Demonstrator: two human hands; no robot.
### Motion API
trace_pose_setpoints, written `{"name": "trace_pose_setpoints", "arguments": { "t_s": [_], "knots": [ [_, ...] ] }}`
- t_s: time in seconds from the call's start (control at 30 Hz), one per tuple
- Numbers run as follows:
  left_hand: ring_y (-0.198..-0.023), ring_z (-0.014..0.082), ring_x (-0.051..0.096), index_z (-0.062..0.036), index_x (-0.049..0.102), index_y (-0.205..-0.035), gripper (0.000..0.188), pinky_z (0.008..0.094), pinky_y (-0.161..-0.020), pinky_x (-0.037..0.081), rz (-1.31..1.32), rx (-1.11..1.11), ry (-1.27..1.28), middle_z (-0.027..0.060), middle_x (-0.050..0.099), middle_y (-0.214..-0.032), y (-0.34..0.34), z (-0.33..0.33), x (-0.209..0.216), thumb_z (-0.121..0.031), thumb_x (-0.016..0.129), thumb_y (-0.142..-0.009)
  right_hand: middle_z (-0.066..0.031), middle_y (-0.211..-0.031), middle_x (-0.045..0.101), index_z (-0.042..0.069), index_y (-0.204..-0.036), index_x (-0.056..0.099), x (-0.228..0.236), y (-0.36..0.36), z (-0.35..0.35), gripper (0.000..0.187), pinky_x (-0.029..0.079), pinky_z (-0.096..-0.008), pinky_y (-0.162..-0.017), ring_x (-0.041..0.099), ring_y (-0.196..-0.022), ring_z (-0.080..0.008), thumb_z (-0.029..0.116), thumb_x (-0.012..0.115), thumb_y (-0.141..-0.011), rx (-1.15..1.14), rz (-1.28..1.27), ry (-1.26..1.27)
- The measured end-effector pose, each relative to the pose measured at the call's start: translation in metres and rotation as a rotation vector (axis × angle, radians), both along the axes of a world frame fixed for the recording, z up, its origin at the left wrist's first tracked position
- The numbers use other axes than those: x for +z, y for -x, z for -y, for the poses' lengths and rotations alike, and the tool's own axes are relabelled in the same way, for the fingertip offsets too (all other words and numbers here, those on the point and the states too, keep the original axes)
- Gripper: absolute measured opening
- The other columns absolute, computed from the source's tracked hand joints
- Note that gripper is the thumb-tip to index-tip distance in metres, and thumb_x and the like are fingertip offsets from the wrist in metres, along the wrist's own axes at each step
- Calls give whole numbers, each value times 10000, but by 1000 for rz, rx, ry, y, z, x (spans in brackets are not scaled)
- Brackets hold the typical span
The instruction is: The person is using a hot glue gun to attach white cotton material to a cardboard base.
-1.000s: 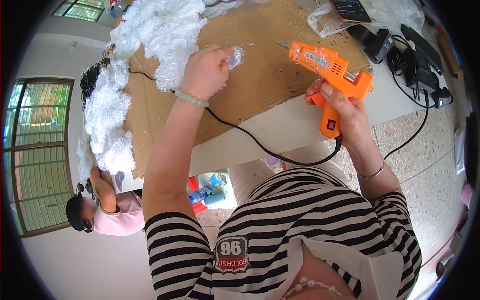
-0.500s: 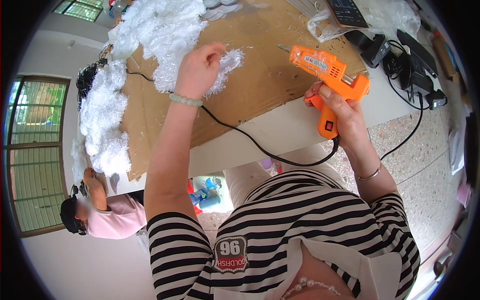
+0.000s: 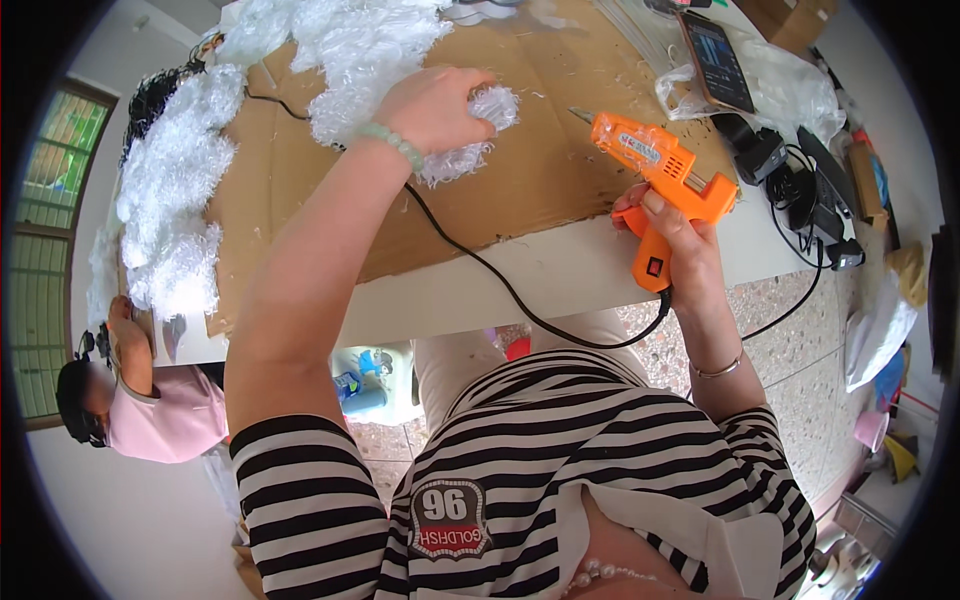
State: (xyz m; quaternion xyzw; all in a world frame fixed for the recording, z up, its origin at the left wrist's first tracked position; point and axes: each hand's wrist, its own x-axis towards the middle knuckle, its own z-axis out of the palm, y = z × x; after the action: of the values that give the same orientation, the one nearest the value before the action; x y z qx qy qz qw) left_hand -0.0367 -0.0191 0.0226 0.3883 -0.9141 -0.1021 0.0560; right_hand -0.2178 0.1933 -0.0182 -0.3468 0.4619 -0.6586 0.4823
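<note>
My left hand (image 3: 437,108) reaches over the brown cardboard (image 3: 560,190), thumb and fingers curled around the sides of a small white tinsel piece (image 3: 497,108). Its underside is hidden. My right hand (image 3: 690,235) grips an orange glue gun (image 3: 665,172) by the handle, fingers at its trigger. The gun's metal nozzle points up and left toward the tinsel piece, apart from it. From the handle's base a black cord (image 3: 500,285) loops left across the table edge and passes under my left arm.
Fluffy white tinsel heaps (image 3: 170,190) cover the far and left side. A phone (image 3: 715,62) lies beside a clear plastic bag (image 3: 790,90) at the far right, near black adapters and cables (image 3: 790,175). Another person in pink (image 3: 165,415) works at the left.
My left hand has gone from closed fingers above the tinsel piece to a wider hold around it. The glue gun stays in my right hand. The whole view has shifted somewhat.
</note>
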Motion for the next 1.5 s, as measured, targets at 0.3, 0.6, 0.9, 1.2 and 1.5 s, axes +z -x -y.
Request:
{"name": "trace_pose_setpoints", "arguments": {
  "t_s": [0.3, 0.6, 0.9, 1.2, 1.5],
  "knots": [
    [-866, 157, 615, 0, 638, -1080, 352, 265, -783, 483, -569, 97, -468, 115, 664, -961, -7, 0, 4, -184, 645, -780, -40, -908, 593, 17, -1036, 567, 25, 9, 21, 231, 459, -278, -738, 556, -812, -119, 195, 598, -892, 180, -398, 117],
    [-710, 132, 593, 30, 656, -962, 256, 276, -671, 471, -741, -8, -339, 46, 651, -790, -23, 1, -14, -149, 612, -784, 24, -886, 579, 38, -1012, 587, 28, -3, 35, 194, 387, -195, -633, 473, -728, -36, 177, 625, -883, 244, -467, 45],
    [-658, 61, 518, 35, 630, -844, 108, 208, -583, 413, -1362, 285, -489, -7, 570, -701, -44, 21, 4, -41, 644, -769, 5, -913, 594, 32, -1022, 586, 36, -9, 44, 199, 420, -216, -673, 521, -792, -68, 164, 629, -879, 264, -535, 127],
    [-806, 184, 621, 86, 537, -1051, 278, 288, -679, 503, -1606, 413, -973, 111, 617, -916, -15, -32, -17, 29, 545, -779, -101, -913, 590, -34, -962, 564, 38, -8, 63, 255, 467, -291, -732, 586, -803, -213, 106, 689, -790, 120, -1089, 390],
    [-822, 178, 613, 98, 531, -1063, 296, 280, -707, 495, -1485, 406, -1015, 109, 614, -948, -13, -43, -18, 8, 533, -781, -184, -960, 592, -50, -908, 548, 31, -15, 73, 288, 481, -387, -760, 587, -856, -362, 97, 721, -731, 54, -1281, 405]
  ]
}}
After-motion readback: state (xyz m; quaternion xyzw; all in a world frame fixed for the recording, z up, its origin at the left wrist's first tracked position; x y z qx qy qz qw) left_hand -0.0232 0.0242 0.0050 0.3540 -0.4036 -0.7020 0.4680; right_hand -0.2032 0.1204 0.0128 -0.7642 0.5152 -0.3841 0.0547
